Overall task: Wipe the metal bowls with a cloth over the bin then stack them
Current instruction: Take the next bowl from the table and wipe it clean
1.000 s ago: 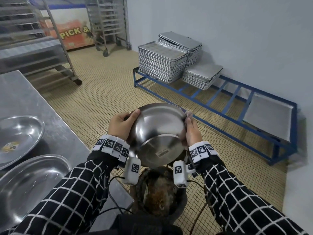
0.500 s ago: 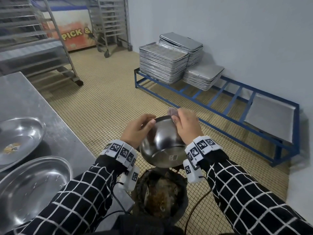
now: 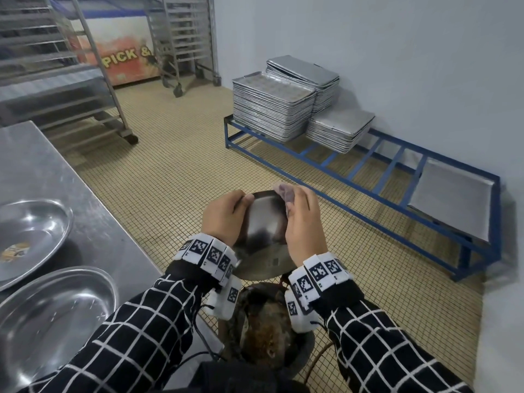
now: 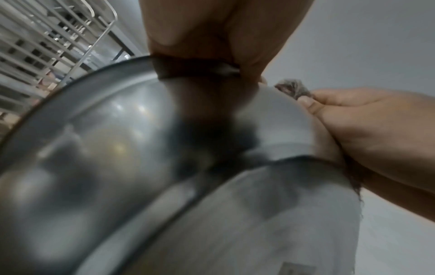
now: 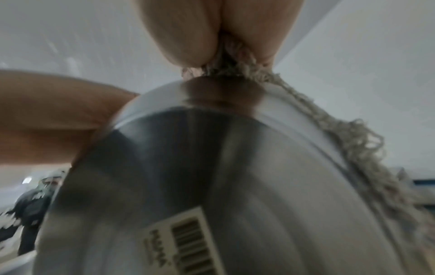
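Observation:
I hold a metal bowl (image 3: 263, 231) tilted away from me, its base with a barcode sticker (image 5: 188, 240) facing me, above the dark bin (image 3: 269, 330). My left hand (image 3: 224, 219) grips the bowl's left rim (image 4: 94, 80). My right hand (image 3: 303, 222) pinches a greyish frayed cloth (image 3: 285, 191) over the bowl's far right rim; the cloth (image 5: 306, 121) trails along the edge. Two more metal bowls (image 3: 31, 239) (image 3: 54, 316) lie on the steel table at the left.
The steel table (image 3: 42, 171) runs along my left. A blue floor rack (image 3: 368, 171) by the wall carries stacks of baking trays (image 3: 272, 106). Wheeled tray racks (image 3: 184, 38) stand at the back. A cable (image 3: 320, 353) lies by the bin on the tiled floor.
The bowl has tipped further away, so its inside no longer faces me. My right hand slid with the cloth from the right side up to the far rim.

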`<control>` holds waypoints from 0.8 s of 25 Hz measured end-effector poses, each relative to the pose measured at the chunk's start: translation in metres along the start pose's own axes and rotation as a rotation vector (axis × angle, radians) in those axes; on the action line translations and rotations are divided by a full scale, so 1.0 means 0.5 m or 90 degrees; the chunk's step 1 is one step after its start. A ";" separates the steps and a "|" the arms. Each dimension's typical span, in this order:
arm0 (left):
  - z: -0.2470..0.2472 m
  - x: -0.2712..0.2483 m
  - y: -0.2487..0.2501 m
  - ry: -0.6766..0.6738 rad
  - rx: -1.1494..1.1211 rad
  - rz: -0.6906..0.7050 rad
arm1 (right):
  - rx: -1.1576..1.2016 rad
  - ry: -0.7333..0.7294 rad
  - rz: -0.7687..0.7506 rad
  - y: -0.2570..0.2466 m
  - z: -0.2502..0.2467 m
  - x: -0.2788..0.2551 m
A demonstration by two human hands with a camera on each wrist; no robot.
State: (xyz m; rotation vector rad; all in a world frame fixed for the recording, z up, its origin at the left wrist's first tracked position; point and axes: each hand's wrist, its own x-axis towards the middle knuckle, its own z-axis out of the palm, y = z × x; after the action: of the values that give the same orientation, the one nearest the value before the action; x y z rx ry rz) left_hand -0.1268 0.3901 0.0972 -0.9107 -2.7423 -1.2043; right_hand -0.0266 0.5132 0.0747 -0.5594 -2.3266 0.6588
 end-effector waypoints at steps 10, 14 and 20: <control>-0.020 -0.004 -0.007 0.031 -0.168 -0.046 | 0.155 0.048 0.145 0.007 -0.003 -0.005; -0.019 -0.009 -0.023 0.069 -0.189 -0.078 | 0.234 -0.044 0.354 0.033 -0.028 -0.007; -0.008 -0.017 -0.007 0.069 -0.183 -0.067 | -0.009 -0.068 0.013 -0.040 0.014 -0.054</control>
State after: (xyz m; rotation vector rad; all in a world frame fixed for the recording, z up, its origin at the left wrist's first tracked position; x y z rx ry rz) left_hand -0.1224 0.3810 0.0954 -0.7001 -2.6042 -1.6462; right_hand -0.0169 0.4807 0.0690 -0.5679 -2.4292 0.6967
